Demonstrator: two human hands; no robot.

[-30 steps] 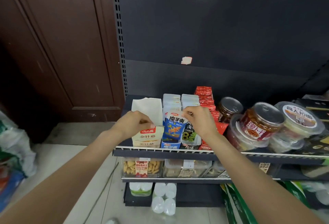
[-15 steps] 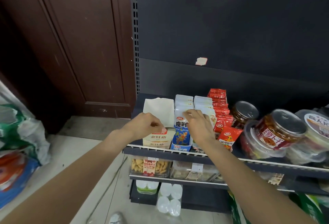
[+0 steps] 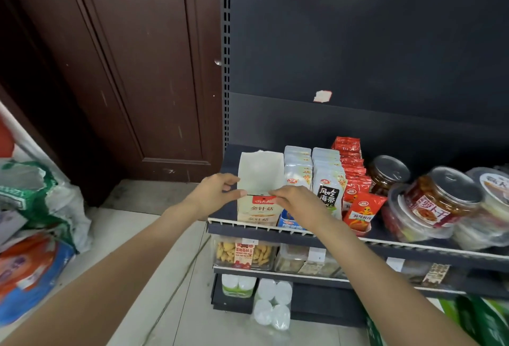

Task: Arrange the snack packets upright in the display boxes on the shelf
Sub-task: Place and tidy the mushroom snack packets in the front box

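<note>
A cream display box with a red label and a raised white flap stands at the left end of the top shelf. My left hand pinches the box's front top edge from the left. My right hand pinches the same edge from the right. Right of it stand a blue box of pale packets, partly hidden by my right hand, then a row of white seaweed packets, then red packets upright in a red box.
Clear tubs and jars of pickles fill the shelf's right part. Lower shelves hold snack tubs and white cups. Bags lie on the floor at left beside a brown door.
My right hand has left the blue box's packets and moved left onto the cream box's front edge. My left hand stays at that box. The view has shifted left.
</note>
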